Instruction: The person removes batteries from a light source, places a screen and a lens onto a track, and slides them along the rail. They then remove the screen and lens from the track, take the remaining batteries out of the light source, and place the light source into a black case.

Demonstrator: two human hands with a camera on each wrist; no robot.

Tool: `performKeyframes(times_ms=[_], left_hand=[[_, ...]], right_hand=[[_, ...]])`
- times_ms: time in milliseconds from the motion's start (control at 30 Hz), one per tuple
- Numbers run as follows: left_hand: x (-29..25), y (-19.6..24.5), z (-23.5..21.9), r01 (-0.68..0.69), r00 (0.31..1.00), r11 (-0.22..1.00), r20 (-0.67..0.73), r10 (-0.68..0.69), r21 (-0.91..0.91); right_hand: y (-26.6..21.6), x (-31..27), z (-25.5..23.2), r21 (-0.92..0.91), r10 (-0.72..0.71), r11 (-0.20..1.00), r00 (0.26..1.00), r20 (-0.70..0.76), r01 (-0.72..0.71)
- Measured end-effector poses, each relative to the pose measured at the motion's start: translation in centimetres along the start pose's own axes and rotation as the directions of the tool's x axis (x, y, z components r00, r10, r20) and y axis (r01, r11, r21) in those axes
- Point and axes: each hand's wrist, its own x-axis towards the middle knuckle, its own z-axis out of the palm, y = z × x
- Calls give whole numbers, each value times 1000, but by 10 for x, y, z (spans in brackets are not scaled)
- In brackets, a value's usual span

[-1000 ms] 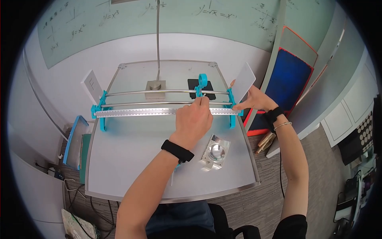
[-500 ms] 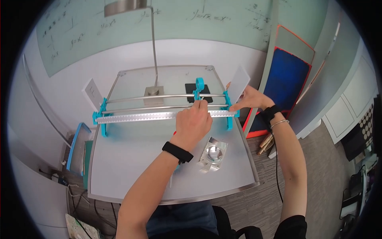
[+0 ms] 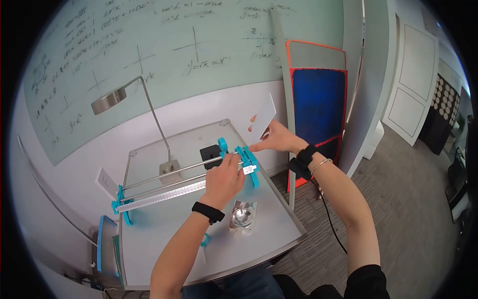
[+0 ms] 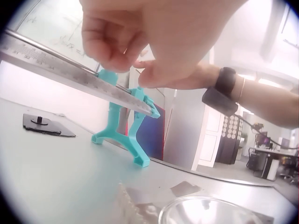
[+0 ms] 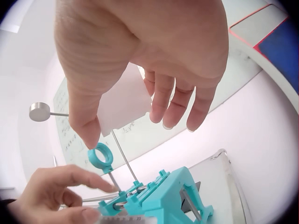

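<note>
A teal-ended optical bench with two metal rods and a white ruler point(image 3: 164, 196) spans the table. My left hand point(image 3: 223, 180) pinches the base of a teal ring holder point(image 3: 222, 145) on the rods, near the right end. In the right wrist view its index fingertip rests at the foot of the ring's stem, with the thumb near the ruler. My right hand point(image 3: 279, 137) holds a white card point(image 5: 124, 100) between thumb and fingers. The card's lower edge hangs free above the teal end support point(image 5: 163, 196). A round lens point(image 3: 242, 218) in a clear, shiny mount lies on the tabletop.
A white plate point(image 3: 106, 182) stands at the bench's left end. Behind the rods are a lamp base point(image 3: 170, 169) and a black square base point(image 4: 46, 125). A small teal ring piece point(image 3: 204, 240) lies near my left forearm. Framed boards point(image 3: 318, 107) lean at the right.
The head view has turned to the right. My right hand has raised the white card off the bench's right end. My left hand stays at the ring holder, its fingers somewhat looser.
</note>
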Motion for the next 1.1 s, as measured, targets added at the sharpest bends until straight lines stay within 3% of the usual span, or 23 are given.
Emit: performKeyframes(times_ms=[133,200,267,400,633,700,867,1100], left_hand=[[11,13,14,-113,992,994,62,113,-2],[12,12,18,-89,993,996,81,86,26],[10,8,16,-56,978,995,205,37,87],[-11,-8,0,-41,992,994,125,29,98],[-68,-64,-64,7,997,979,80,-23,204],[-88,-83,-89,25,997,971,67,-42,236],[-135,-128,-146,96,995,959,-11,-97,265],[-170,-166,-186,253,964,946,-135,-229,202]], right_hand=[[-8,-18,2,53,-19,998,999,-30,20],[-13,-26,2,98,53,994,998,-18,-51],[-21,-34,2,72,84,994,996,38,-87],[-27,-44,11,76,136,987,987,83,-143],[-32,-21,46,3,25,1000,998,54,-25],[-46,-11,61,-62,90,994,995,52,-87],[-64,26,106,-135,85,988,993,77,-74],[-78,75,156,-260,168,955,983,80,-142]])
